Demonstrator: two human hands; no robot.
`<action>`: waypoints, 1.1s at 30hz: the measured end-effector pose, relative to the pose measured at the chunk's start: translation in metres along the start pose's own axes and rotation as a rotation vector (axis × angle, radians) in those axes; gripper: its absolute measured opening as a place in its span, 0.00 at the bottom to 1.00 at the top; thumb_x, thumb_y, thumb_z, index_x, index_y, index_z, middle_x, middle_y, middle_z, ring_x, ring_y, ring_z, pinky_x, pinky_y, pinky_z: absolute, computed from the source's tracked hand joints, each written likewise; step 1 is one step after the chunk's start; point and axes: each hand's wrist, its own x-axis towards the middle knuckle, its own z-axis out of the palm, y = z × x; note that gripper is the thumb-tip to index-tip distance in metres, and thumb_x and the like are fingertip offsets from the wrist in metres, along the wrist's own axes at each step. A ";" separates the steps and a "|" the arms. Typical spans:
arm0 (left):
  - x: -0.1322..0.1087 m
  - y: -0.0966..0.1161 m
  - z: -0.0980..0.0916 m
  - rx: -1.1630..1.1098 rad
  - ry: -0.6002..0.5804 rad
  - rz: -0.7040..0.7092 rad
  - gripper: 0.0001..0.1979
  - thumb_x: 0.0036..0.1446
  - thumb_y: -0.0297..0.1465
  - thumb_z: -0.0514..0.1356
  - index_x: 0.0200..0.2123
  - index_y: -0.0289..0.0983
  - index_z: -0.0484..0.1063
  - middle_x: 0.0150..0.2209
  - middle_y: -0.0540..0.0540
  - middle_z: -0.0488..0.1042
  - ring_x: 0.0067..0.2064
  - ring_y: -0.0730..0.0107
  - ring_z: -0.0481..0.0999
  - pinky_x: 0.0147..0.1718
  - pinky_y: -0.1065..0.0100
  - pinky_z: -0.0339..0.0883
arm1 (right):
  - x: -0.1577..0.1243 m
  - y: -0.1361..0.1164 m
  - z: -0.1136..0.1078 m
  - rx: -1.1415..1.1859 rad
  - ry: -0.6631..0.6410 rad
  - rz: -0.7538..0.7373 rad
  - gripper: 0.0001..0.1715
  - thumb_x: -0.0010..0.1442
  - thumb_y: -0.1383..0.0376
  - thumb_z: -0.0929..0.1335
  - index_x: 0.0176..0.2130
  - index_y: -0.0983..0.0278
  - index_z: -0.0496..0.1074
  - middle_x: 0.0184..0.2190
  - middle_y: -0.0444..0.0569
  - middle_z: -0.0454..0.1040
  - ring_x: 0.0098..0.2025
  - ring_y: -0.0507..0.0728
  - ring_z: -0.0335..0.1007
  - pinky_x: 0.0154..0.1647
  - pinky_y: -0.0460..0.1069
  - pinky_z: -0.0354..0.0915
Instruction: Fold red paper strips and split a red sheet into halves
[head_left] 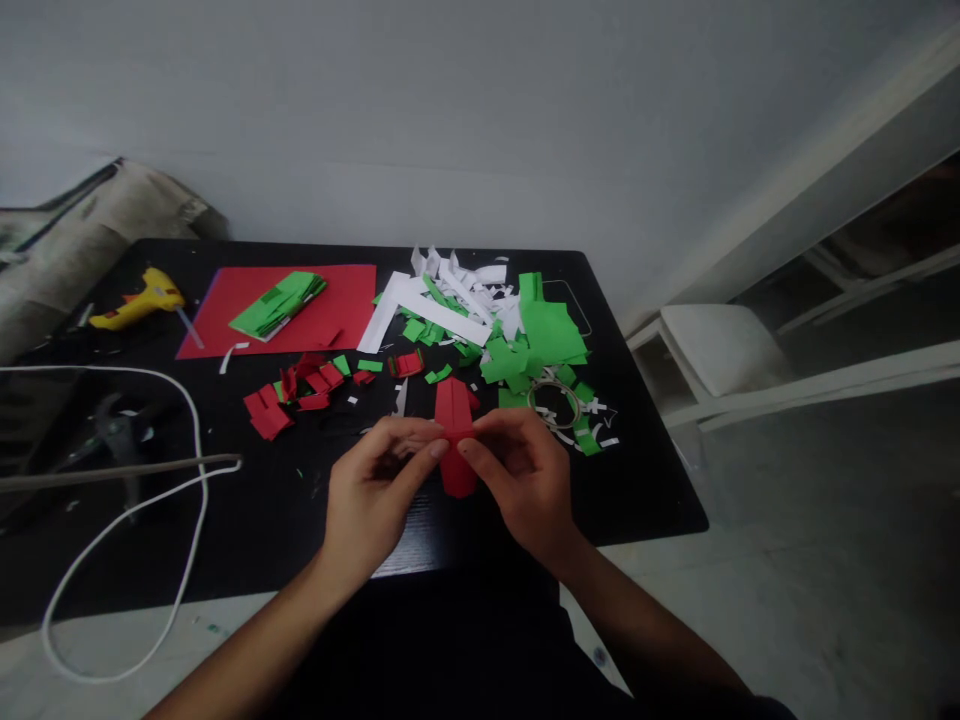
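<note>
Above the front part of the black table, a folded red paper piece [454,408] is held upright between my two hands. My left hand [375,485] pinches its left side with thumb and fingers. On the right side, my right hand [525,475] grips it the same way, with both thumbs close together on its middle. A crease line runs down its upper part. Just beyond the hands lie small folded red paper pieces [268,412] and one more folded red piece [406,364]. Part of the held paper is hidden behind my thumbs.
White paper scraps [450,300] and green paper [553,333] heap at the table's [645,480] back. A roll of tape [553,404] lies right. A red sheet [214,320] carries a green paper stack [277,305]. Left are a yellow glue gun [142,300] and a white cable [196,420].
</note>
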 end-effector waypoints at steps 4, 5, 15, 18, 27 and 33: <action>-0.003 -0.003 -0.002 0.063 -0.004 0.071 0.06 0.58 0.26 0.69 0.39 0.40 0.81 0.33 0.52 0.83 0.34 0.75 0.82 0.36 0.76 0.77 | 0.002 -0.004 0.000 -0.033 -0.007 0.029 0.07 0.60 0.69 0.76 0.38 0.58 0.81 0.36 0.43 0.84 0.39 0.53 0.83 0.43 0.45 0.79; -0.004 -0.004 -0.002 0.081 -0.007 0.083 0.06 0.58 0.26 0.69 0.40 0.41 0.81 0.34 0.52 0.83 0.35 0.75 0.82 0.36 0.77 0.77 | 0.003 -0.005 -0.001 -0.034 -0.004 0.036 0.07 0.59 0.70 0.76 0.38 0.57 0.82 0.36 0.42 0.84 0.38 0.52 0.83 0.43 0.45 0.79; -0.006 -0.001 -0.004 0.123 -0.002 0.095 0.09 0.59 0.26 0.69 0.43 0.40 0.81 0.36 0.52 0.84 0.36 0.74 0.83 0.38 0.75 0.78 | -0.002 -0.005 0.000 -0.031 0.034 0.034 0.10 0.57 0.71 0.78 0.38 0.57 0.83 0.36 0.42 0.85 0.38 0.54 0.84 0.43 0.47 0.80; -0.007 0.000 -0.003 0.098 0.003 0.068 0.09 0.59 0.27 0.69 0.43 0.39 0.80 0.36 0.50 0.84 0.37 0.71 0.84 0.40 0.72 0.79 | -0.002 -0.004 0.001 -0.015 0.054 0.040 0.11 0.56 0.70 0.78 0.39 0.56 0.83 0.37 0.43 0.86 0.38 0.54 0.84 0.44 0.48 0.81; -0.004 -0.002 0.001 0.027 -0.036 -0.051 0.06 0.58 0.30 0.69 0.38 0.38 0.78 0.31 0.51 0.80 0.32 0.74 0.80 0.33 0.76 0.75 | -0.003 -0.005 0.003 0.008 0.091 0.045 0.10 0.55 0.70 0.79 0.37 0.57 0.83 0.35 0.43 0.85 0.37 0.55 0.84 0.42 0.49 0.81; -0.006 0.001 -0.001 0.115 -0.030 -0.011 0.01 0.58 0.29 0.68 0.34 0.39 0.81 0.30 0.52 0.82 0.31 0.74 0.80 0.31 0.76 0.74 | -0.002 -0.006 0.003 0.022 0.067 0.075 0.09 0.55 0.69 0.79 0.36 0.57 0.83 0.34 0.43 0.85 0.36 0.54 0.84 0.41 0.48 0.81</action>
